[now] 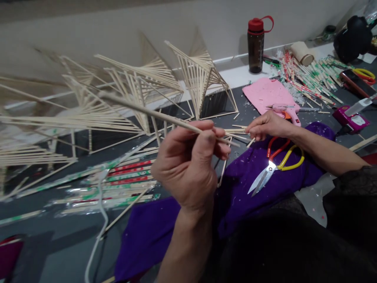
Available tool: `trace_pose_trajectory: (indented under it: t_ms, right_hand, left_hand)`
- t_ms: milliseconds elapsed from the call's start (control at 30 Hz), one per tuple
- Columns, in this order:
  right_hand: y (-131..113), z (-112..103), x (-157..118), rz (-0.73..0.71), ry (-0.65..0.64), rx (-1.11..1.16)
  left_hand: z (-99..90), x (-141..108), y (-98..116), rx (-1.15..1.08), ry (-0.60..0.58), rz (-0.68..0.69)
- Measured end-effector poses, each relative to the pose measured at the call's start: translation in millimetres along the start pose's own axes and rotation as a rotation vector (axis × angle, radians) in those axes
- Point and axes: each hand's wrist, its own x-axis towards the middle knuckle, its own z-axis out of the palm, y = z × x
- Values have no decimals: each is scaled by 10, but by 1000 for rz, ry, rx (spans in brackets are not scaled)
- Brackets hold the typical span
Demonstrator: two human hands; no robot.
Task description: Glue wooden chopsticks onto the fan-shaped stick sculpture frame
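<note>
The wooden stick [153, 114] is in the left hand [188, 165], held above the counter [70, 243] in front of the stick frames [197, 86]. Its long axis runs slantwise, the far-left end pointing up and left toward the frames, the other end passing the fingers and pointing right and slightly down toward the right hand [268, 125]. The left grip is closed round the stick, thumb pressed against the fingers. The right grip is pinched nearly together on a short stick piece [251, 142], whose tip pokes out below the fingertips. Just beyond both hands lie more thin sticks. Scissors [269, 173] with one red and one yellow handle rest on a purple cloth [235, 208], blades toward the lower left. Wrapped chopsticks [129, 179] lie left of the left hand, their wrappers printed red and green, too blurred to read. Past the right hand, a pink glue gun [287, 109] lies on a pink board [262, 91]; behind stands a dark bottle [255, 51] with a red lid and pale markings, unreadable here.
</note>
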Motion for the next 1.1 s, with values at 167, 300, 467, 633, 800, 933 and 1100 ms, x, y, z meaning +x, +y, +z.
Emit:
trace_pose_trajectory:
  t_ms: [167,300,467,633,800,933,1100]
  right_hand:
    - [-49,44,34,84,141,272]
    - [-69,71,67,131,215,483]
    - [-81,-15,62,72,221,653]
    - [-115,-42,35,-6,137,673]
    - [-174,47,-4,-138,75,659]
    - [-186,85,-3,-177,32,628]
    - [-410,42,-25,-198,182,532]
  left_hand:
    - [-144,-124,-141,-35,-211,-198]
    - [-159,-228,-356,37,-278,-305]
    - [-157,-284,-437,115,-365,-360]
    - [-100,-148,-500,246,-476,-158]
    - [139,-1,-687,235,-654,-110]
    - [285,50,-818,107,-741,-165]
    - [300,114,-889,189,-651,-57]
